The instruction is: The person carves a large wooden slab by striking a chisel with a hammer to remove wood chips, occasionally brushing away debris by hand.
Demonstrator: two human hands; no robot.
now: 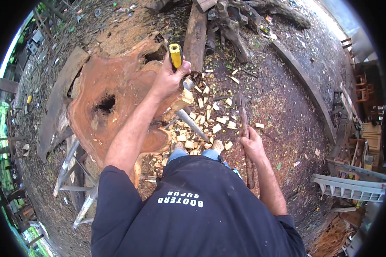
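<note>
My left hand (167, 81) is closed around the yellow and black handle of a chisel (175, 55), held upright at the right edge of a large reddish wood slab (120, 83). A grey metal part shows just below that hand, beside the pale, freshly cut edge; the exact contact is hidden. My right hand (254, 146) grips a hammer (244, 120) by its wooden handle, lower down and apart from the slab. The hammer's dark head points away from me. A dark hole (105, 104) opens in the slab's top.
Pale wood chips (208, 113) litter the ground around my feet (218, 145). Metal legs (66, 167) stand under the slab. A log (196, 38) and gnarled roots (231, 30) lie beyond. To the right are a long plank (306, 85) and a grey slatted plastic piece (349, 187).
</note>
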